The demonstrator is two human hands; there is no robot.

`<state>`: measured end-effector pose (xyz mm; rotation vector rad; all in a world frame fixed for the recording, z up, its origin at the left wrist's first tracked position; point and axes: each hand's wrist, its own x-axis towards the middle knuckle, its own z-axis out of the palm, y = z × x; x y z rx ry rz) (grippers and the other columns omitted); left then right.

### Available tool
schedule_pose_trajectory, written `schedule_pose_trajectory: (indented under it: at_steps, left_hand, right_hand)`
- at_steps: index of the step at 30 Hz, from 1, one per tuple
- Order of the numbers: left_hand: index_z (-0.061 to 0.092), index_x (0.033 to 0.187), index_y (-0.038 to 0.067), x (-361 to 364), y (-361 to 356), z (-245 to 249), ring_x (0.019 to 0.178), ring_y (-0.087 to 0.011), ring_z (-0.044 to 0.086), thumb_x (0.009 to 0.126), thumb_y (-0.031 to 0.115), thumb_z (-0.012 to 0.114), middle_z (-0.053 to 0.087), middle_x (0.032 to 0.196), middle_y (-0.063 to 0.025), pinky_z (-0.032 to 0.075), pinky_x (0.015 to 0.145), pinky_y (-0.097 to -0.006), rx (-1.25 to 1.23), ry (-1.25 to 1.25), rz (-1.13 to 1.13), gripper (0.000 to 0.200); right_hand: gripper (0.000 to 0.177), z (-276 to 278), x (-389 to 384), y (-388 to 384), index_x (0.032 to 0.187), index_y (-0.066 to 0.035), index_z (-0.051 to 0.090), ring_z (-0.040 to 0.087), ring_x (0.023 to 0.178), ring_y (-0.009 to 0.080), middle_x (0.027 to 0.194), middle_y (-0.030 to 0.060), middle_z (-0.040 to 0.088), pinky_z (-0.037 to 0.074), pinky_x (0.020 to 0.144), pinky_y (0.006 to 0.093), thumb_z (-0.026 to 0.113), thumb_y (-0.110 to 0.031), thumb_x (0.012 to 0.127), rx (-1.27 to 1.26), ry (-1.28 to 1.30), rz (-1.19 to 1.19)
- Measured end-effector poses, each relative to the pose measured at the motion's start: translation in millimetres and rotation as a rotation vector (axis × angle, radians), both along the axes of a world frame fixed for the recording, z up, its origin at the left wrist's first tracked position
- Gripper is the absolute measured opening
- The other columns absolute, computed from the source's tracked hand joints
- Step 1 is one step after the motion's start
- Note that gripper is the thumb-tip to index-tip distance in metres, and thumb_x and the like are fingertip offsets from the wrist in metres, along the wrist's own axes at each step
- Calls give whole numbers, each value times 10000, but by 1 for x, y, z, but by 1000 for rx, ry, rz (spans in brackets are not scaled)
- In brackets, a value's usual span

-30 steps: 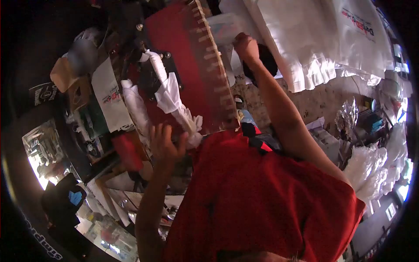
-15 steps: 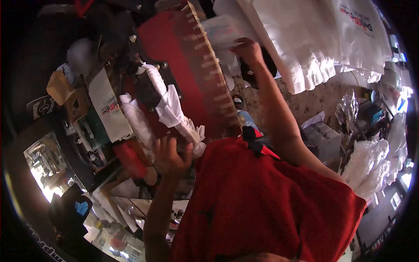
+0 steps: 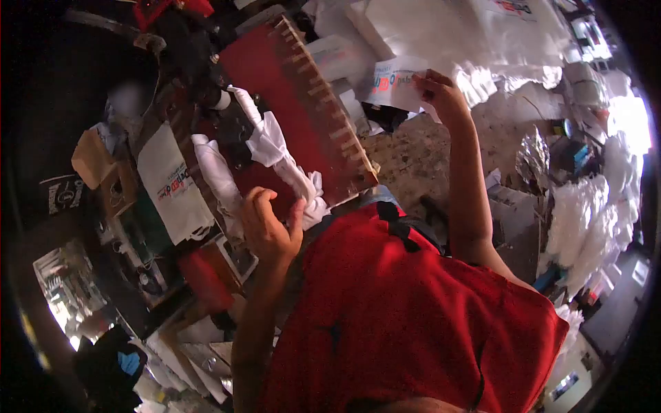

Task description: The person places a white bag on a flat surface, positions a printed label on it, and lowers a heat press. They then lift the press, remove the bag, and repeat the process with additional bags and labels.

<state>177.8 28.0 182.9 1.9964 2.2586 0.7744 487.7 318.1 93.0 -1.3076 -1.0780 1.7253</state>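
Note:
My right hand (image 3: 442, 98) pinches the edge of a white printed bag (image 3: 391, 84) beside the pile of white material at the top. My left hand (image 3: 274, 230) hovers with its fingers apart, next to the white cloth wrappings (image 3: 281, 155) in front of the red board (image 3: 303, 110). Nothing shows in its grasp; whether its fingertips touch the cloth, I cannot tell. Another cloth-wrapped piece (image 3: 217, 168) lies left of that, pointing up toward the dark machine parts.
Stacked white printed bags (image 3: 454, 34) fill the top right. A printed white bag (image 3: 169, 182) hangs at the left, near an open cardboard box (image 3: 93, 160). Grey boxes (image 3: 509, 213) and clear plastic wrapping (image 3: 585, 220) stand at the right.
My right hand has shifted right, and the printed bag now shows stretched out from its fingers. My left hand stays near the wrappings. The whole view has shifted slightly.

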Motion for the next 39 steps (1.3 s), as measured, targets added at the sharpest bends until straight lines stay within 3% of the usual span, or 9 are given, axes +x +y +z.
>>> schedule_pose_trajectory:
  at_steps: [11,15,17,21,24,30,33,36,39]
  left_hand:
    - [608,853,49,-3,-26,27,807,-259,579,826,91,746,625,886,-80,462,674,-365,276,-376,-294,147]
    - [639,1001,49,30,-42,79,976,-329,625,798,200,805,654,1023,-130,507,871,-386,-31,-557,-900,303]
    - [576,1212,13,64,-48,94,1109,-355,599,798,297,816,620,1140,-179,479,988,-411,-382,-742,-815,556]
    - [481,1339,-21,100,-49,23,1173,-313,571,807,382,807,581,1228,-204,454,1024,-408,-392,-877,-696,743]
    - [532,1304,31,103,-40,-29,1124,-185,595,853,230,773,630,1227,-95,487,980,-373,-566,-1325,-861,549]
    - [547,1284,32,94,-30,-48,1116,-169,603,912,-3,611,646,1179,-70,481,989,-341,-954,-1553,-370,379]
    - [635,1148,42,91,-27,-45,952,-160,656,927,126,643,687,1052,-77,552,849,-336,-816,-1688,-514,236]
    - [603,1221,50,74,-27,-58,1094,-218,633,942,117,599,660,1160,-71,537,932,-447,-1102,-1984,-191,287]
    - [602,1217,36,47,-46,-100,1067,-230,643,916,123,624,660,1148,-81,539,935,-446,-995,-1981,18,314]
  right_hand:
    - [220,118,71,-142,1017,13,669,633,783,129,908,53,692,495,708,273,692,-138,859,143,-64,-206]
    - [180,141,67,-204,949,15,651,645,675,134,830,58,690,510,600,281,689,-138,862,170,-136,-17]
    - [167,157,50,-231,914,14,642,644,636,133,790,59,687,509,555,283,693,-137,862,184,-133,101]
    - [223,178,-10,-265,770,0,583,650,624,133,697,59,658,514,534,296,709,-148,878,21,-235,335]
    - [312,149,-26,-276,807,10,633,653,674,140,692,50,647,526,623,315,679,-273,931,108,-305,397]
    - [447,74,81,-259,990,24,696,678,868,183,945,91,729,538,824,316,688,-416,914,-95,-434,441]
    - [475,19,111,-261,1010,28,692,660,977,214,1009,120,718,505,907,338,768,-405,829,566,-353,725]
    - [488,11,90,-273,1112,6,659,665,946,230,995,108,721,509,865,368,791,-340,795,24,-172,857]
    - [458,-1,75,-261,1110,5,664,653,916,171,965,87,719,510,839,342,807,-287,788,210,-790,1107]
